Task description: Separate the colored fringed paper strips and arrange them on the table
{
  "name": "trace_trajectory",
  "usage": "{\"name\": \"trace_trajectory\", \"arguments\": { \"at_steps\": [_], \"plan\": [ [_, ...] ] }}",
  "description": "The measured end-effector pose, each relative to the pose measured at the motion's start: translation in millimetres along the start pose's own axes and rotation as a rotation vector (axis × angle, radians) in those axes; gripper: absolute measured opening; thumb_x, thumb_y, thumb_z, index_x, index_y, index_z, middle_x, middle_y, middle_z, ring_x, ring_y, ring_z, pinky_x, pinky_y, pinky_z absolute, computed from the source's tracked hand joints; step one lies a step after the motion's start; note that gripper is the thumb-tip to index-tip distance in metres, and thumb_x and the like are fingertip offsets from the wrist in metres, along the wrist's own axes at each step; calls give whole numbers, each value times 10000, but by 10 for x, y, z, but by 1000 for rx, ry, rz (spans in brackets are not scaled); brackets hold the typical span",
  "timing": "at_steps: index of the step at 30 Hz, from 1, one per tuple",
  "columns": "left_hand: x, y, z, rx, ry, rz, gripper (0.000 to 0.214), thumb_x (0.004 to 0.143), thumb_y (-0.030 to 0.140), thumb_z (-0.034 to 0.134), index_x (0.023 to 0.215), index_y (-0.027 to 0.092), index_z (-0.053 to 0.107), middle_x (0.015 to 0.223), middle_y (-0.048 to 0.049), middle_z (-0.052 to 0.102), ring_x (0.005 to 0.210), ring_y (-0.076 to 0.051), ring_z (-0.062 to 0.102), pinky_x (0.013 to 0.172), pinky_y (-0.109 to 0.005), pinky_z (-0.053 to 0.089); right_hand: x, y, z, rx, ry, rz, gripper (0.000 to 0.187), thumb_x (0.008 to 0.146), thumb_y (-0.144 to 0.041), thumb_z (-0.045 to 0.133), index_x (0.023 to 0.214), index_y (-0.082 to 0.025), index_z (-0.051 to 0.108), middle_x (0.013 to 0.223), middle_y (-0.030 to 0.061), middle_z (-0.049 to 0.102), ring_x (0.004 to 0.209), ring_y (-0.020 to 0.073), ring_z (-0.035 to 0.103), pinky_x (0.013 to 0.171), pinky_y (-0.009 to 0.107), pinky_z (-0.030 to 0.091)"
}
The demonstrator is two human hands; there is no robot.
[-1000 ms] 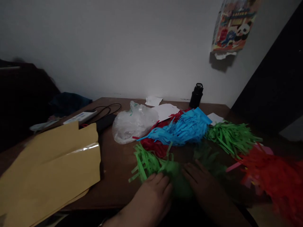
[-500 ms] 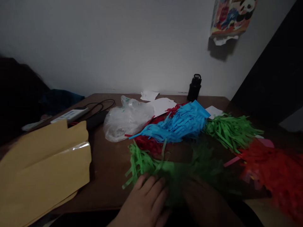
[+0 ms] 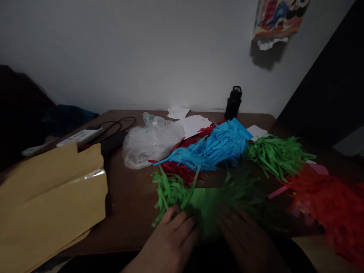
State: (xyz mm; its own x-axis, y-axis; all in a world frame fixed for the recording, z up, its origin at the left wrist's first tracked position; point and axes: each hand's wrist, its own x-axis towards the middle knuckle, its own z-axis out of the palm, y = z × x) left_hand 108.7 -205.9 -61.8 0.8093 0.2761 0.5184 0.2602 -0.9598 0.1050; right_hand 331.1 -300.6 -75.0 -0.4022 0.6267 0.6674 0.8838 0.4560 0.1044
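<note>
A green fringed tissue paper (image 3: 206, 206) lies at the table's front edge, with a plain flat band in the middle and cut strips at both ends. The bright strips (image 3: 170, 189) fan out to the left; those on the right are dark and blurred. My left hand (image 3: 178, 233) rests on the left part of the band, palm down, fingers bent a little and slightly apart. Over the right part lies my right hand (image 3: 241, 231), its fingers stretched forward in deep shadow. Both thumbs are hard to make out.
Behind are a blue fringed bundle (image 3: 216, 146), dark red strips (image 3: 182, 170), a clear plastic bag (image 3: 153, 140) and white paper (image 3: 193, 125). Green (image 3: 278, 153) and red fringes (image 3: 327, 212) lie right, brown envelopes (image 3: 57, 201) left. A black bottle (image 3: 233, 104) stands near the wall.
My hands have moved slightly apart, and more of the flat green band shows between them. The left strips are a little more upright. The view has shifted slightly.
</note>
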Motion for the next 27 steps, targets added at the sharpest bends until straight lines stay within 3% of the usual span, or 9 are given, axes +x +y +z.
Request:
{"name": "trace_trajectory", "arguments": {
  "at_steps": [6, 11, 15, 21, 24, 27],
  "plan": [
    [36, -5, -61, -57, 15, -24, 201, 965, 153, 438, 922, 179, 633, 807, -29, 692, 745, -199, 606, 808, -383, 418, -5, 26, -76, 25, 11, 11, 340, 913, -79, 353, 951, -144, 684, 924, 42, 754, 934, 142, 679, 1178, 353, 232],
    [114, 25, -192, -194, -32, -149, 181, 912, 78, 443, 891, 186, 587, 763, -19, 663, 703, -197, 595, 773, -360, 428, 161, 9, -156, 32, 56, -3, 187, 900, -129, 486, 1004, -130, 642, 1006, 66, 743, 1035, 175, 652, 1155, 398, 281],
    [132, 21, -233, -234, -46, -236, 184, 926, 84, 427, 926, 197, 572, 771, -17, 644, 701, -198, 577, 764, -358, 426, 206, -42, -132, 42, 66, 63, 252, 872, -125, 570, 1123, -119, 584, 1193, 145, 651, 1271, 256, 494, 1124, 513, 289],
    [132, -29, -222, -305, -54, -303, 184, 942, 97, 414, 931, 207, 561, 788, -12, 638, 731, -197, 571, 757, -352, 422, 113, 52, -162, 129, -76, 52, 415, 831, 3, 453, 1197, -168, 548, 1398, 134, 489, 1373, 271, 360, 1096, 526, 314],
    [130, -31, -239, -328, -65, -315, 192, 943, 104, 416, 922, 211, 574, 776, -4, 633, 735, -193, 572, 781, -360, 428, 130, 86, -103, 95, -107, 88, 434, 851, 13, 410, 1235, -146, 533, 1364, 144, 533, 1331, 258, 426, 1086, 533, 320],
    [138, 14, -247, -278, -58, -276, 244, 890, 113, 502, 1104, 209, 569, 988, -44, 671, 919, -231, 589, 893, -418, 408, 226, 44, -10, 99, -39, 127, 359, 904, -25, 412, 1219, -135, 544, 1111, 97, 688, 1099, 184, 615, 1099, 478, 318]
  ]
}}
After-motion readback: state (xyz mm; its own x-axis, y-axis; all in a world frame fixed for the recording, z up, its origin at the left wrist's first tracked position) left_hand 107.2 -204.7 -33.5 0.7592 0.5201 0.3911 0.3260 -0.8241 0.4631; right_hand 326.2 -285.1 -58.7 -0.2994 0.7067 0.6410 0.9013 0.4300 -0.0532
